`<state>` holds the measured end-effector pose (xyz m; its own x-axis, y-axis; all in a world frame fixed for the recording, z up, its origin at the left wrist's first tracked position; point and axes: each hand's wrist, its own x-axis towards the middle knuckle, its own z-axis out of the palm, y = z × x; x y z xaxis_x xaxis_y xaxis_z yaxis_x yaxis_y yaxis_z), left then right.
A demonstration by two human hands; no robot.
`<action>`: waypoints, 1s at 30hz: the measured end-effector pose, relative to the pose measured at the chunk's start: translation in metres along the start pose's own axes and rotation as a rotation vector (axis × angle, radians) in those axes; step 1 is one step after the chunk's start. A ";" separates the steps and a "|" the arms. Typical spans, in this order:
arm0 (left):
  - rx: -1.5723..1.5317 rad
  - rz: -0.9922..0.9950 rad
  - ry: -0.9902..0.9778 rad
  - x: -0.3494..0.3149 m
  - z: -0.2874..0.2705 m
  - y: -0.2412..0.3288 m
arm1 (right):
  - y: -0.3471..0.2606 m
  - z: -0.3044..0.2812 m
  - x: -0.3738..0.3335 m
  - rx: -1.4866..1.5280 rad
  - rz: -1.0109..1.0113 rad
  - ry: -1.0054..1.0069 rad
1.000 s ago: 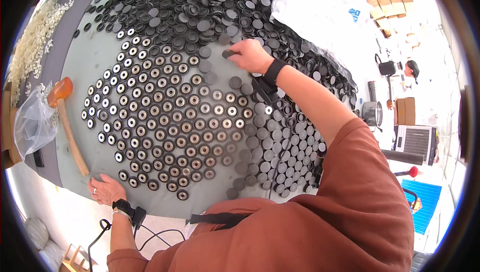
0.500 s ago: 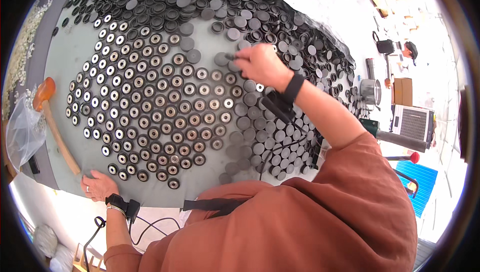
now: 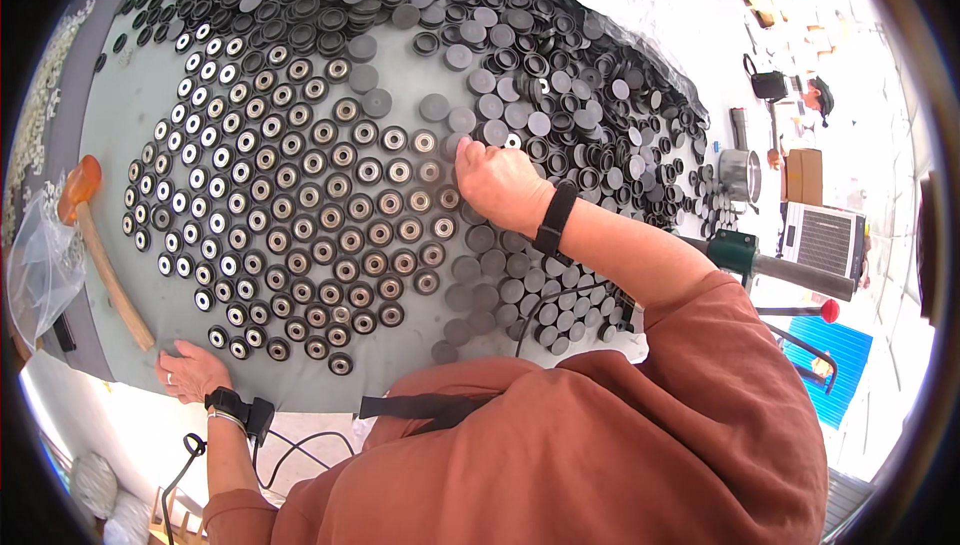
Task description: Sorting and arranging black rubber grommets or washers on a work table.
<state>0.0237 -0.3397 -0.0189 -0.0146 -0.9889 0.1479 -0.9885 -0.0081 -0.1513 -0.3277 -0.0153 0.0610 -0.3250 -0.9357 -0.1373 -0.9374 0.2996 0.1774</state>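
Note:
My right hand (image 3: 503,187) is over the table between the ringed wheels and the grey caps, its fingers drawn together and pointing down. What they pinch, if anything, is hidden beneath them; a grey round cap (image 3: 461,121) lies just beyond the fingertips. My left hand (image 3: 197,373) rests at the table's near edge, fingers stretched out and holding nothing. A mallet (image 3: 115,275) with an orange head lies just beyond it. Many black wheels with metal bearing centres (image 3: 285,175) lie in staggered rows, flat and face up, between my hands.
A heap of black and grey caps (image 3: 330,5) covers the far side and continues down the right. A white plastic sack (image 3: 640,5) lies at the far right. A clear bag (image 3: 45,265) sits left of the mallet. A cable (image 3: 525,330) crosses the nearer caps.
My right hand has come nearer and slightly left, from above the caps down to the wheels' right border. The dark disc in its fingers before no longer shows. My left hand stays put.

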 end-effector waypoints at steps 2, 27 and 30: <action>0.001 0.029 0.046 0.000 0.004 -0.003 | -0.002 -0.001 0.000 -0.026 -0.023 -0.021; 0.037 -0.016 -0.033 0.002 -0.005 0.002 | 0.002 0.003 0.007 0.375 0.036 -0.069; 0.066 -0.008 -0.023 0.003 0.002 0.000 | 0.006 0.012 -0.003 0.487 0.143 0.118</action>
<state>0.0238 -0.3432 -0.0209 -0.0022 -0.9920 0.1266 -0.9765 -0.0251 -0.2140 -0.3338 -0.0085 0.0506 -0.4639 -0.8854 -0.0289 -0.8433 0.4514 -0.2918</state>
